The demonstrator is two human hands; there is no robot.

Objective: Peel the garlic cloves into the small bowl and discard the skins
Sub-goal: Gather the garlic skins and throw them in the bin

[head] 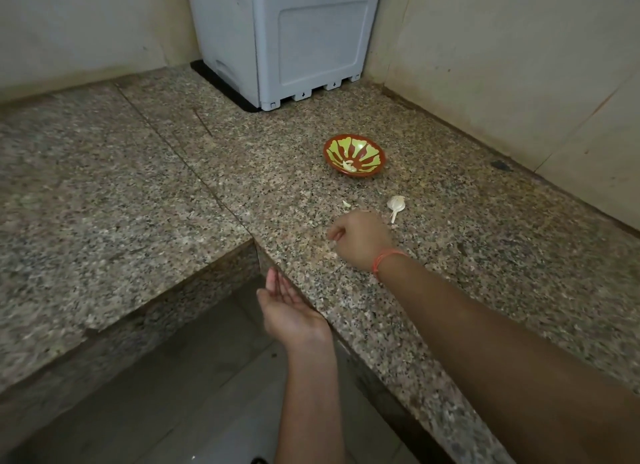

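Seen from your head, your left hand [291,307] is cupped palm up, fingers loose, at the edge of the speckled granite counter [450,290]. Your right hand [360,238] rests curled on the counter; I cannot tell whether it pinches anything. Beyond it, the red-and-green small bowl [375,152] holds a peeled clove [349,166], and a white garlic bulb [396,203] lies between bowl and hand.

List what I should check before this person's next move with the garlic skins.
1. Left hand open, palm up, cupped just below the counter edge as if to catch skins: ok.
2. Right hand on the counter with fingers curled; whether its grip has any skin: cannot tell.
3. Small bowl upright, with a peeled clove inside, well beyond the right hand: ok.
4. Skin scrap lies loose past the right hand, not gathered: not ok.
5. Garlic piece lies on the counter in its skin, unpeeled: not ok.
6. A bin for the skins: none in view, cannot tell.
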